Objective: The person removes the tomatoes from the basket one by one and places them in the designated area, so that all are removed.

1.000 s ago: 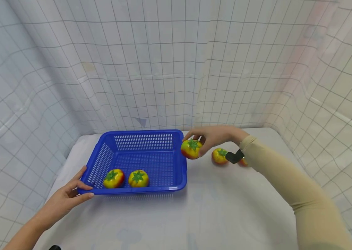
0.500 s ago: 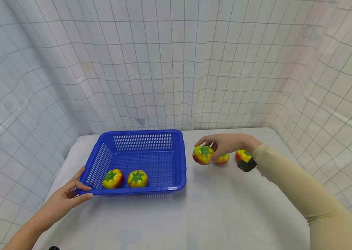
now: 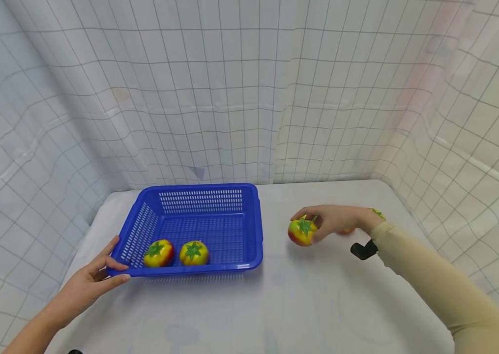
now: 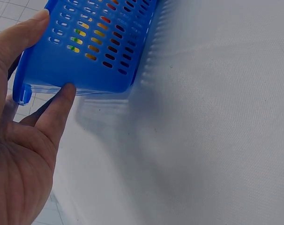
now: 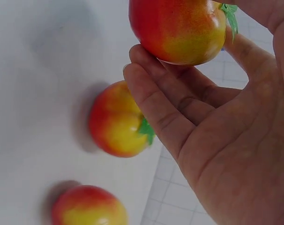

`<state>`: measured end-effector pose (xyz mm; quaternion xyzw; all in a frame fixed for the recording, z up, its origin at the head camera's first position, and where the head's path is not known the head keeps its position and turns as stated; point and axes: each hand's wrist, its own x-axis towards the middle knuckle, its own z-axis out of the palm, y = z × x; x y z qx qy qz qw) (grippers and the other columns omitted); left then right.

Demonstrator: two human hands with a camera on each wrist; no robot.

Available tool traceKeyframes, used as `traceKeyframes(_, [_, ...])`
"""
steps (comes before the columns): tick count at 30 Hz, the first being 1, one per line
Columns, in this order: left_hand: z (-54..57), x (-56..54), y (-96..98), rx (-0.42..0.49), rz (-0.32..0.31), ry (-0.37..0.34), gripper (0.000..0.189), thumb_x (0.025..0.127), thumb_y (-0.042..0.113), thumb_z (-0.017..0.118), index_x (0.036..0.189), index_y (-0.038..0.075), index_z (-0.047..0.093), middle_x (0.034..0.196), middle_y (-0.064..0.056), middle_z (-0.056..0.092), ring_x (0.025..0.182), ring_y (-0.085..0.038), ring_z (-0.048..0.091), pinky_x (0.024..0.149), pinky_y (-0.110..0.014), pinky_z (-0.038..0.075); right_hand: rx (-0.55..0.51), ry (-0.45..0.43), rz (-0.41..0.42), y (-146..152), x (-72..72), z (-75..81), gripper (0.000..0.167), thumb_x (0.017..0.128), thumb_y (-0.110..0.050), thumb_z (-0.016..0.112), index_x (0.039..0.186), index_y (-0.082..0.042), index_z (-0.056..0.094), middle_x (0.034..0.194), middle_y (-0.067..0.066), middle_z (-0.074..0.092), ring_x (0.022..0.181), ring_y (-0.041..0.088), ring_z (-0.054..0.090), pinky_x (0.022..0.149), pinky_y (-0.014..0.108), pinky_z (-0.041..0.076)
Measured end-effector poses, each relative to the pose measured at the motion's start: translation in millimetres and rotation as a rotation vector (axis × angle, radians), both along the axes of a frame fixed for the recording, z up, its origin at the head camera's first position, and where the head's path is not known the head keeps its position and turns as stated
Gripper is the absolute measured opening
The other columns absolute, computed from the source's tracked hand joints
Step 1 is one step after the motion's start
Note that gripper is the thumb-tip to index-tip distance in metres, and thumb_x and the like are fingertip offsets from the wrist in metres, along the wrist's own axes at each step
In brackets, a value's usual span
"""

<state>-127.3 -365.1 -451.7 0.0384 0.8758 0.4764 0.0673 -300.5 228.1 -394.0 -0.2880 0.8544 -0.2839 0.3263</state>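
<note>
In the head view a blue plastic basket [image 3: 202,268] stands on the white table, with two yellow-red toy tomatoes [image 3: 159,253] inside along its front wall. My left hand [image 3: 87,282] grips the basket's front left corner, the thumb below the rim. To the right of the basket my right hand [image 3: 329,220] holds another toy tomato [image 3: 302,233] between thumb and fingers, its green leaves upward. The right wrist view shows this one apart from its shadow, above the table. Two more toy tomatoes [image 5: 121,119] lie beyond that hand, partly hidden by it in the head view.
White cloth with a grid pattern [image 3: 214,98] hangs behind the table and on both sides. The white table surface [image 3: 240,314] stretches in front of the basket and to its right. A dark device [image 3: 364,250] sits at the right wrist.
My right hand has carried its toy tomato from beside the basket's right rim to the right and toward me. My left hand and the basket stay almost in place.
</note>
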Motion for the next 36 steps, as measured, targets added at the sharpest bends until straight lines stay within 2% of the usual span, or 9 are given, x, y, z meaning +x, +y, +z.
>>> traceKeyframes(5, [0.3,0.4,0.0,0.005,0.002,-0.005,0.029,0.100,0.026,0.069,0.116,0.003,0.063,0.172,-0.010,-0.003,0.139,-0.064,0.027,0.085,-0.011,0.048,-0.005,-0.021,-0.055,12.2,7.8,-16.5,0.066,0.084,-0.022,0.078,0.144,-0.038,0.054,0.141,0.008,0.050,0.125,0.026,0.050,0.100,0.043,0.046])
traceKeyframes(13, [-0.3,0.4,-0.6,0.008,0.006,-0.009,0.029,0.100,0.026,0.070,0.115,0.002,0.063,0.172,-0.010,-0.004,0.139,-0.065,0.027,0.085,-0.012,0.050,0.020,-0.033,-0.105,25.8,18.7,-36.5,0.063,0.085,-0.023,0.079,0.139,-0.044,0.055,0.149,-0.007,0.049,0.122,0.029,0.055,0.102,0.046,0.046])
traceKeyframes(18, [-1.1,0.1,-1.1,0.002,0.007,-0.009,0.029,0.100,0.026,0.070,0.116,0.003,0.063,0.172,-0.010,-0.004,0.138,-0.065,0.028,0.085,-0.012,0.050,0.010,-0.057,-0.134,30.4,22.7,-46.4,0.064,0.084,-0.024,0.082,0.139,-0.041,0.055,0.145,0.000,0.050,0.120,0.026,0.054,0.100,0.045,0.047])
traceKeyframes(36, [-0.2,-0.1,-0.1,0.006,-0.002,0.003,0.029,0.100,0.026,0.069,0.116,0.003,0.063,0.172,-0.010,-0.003,0.138,-0.064,0.029,0.085,-0.012,0.049,-0.001,-0.080,-0.172,33.8,24.3,-56.9,0.062,0.082,-0.025,0.084,0.135,-0.041,0.058,0.139,0.006,0.050,0.122,0.026,0.049,0.102,0.048,0.045])
